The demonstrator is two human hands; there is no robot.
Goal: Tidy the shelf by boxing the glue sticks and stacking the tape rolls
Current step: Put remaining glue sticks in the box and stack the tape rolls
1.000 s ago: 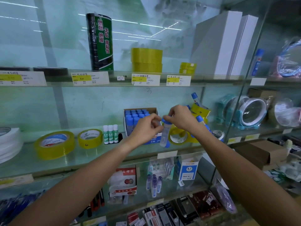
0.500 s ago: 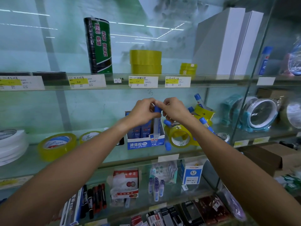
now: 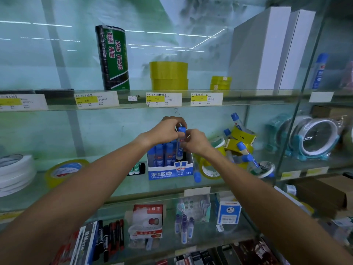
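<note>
Two hands meet just above the glue box, the blue-and-white carton standing on the glass shelf. The left hand curls its fingers round the blue cap of an upright glue stick, and the right hand pinches the same stick lower on its clear body; the stick's base stands in the front right corner of the box, among other blue-capped sticks already standing there. Right of the box lies a jumble of loose glue sticks tangled with yellow tape rolls, and one more stick lies on the shelf just beside the box's right wall. Left of the box sit a yellow tape roll lying flat (its label blue and white) and, further left, a stack of white tape rolls.
</note>
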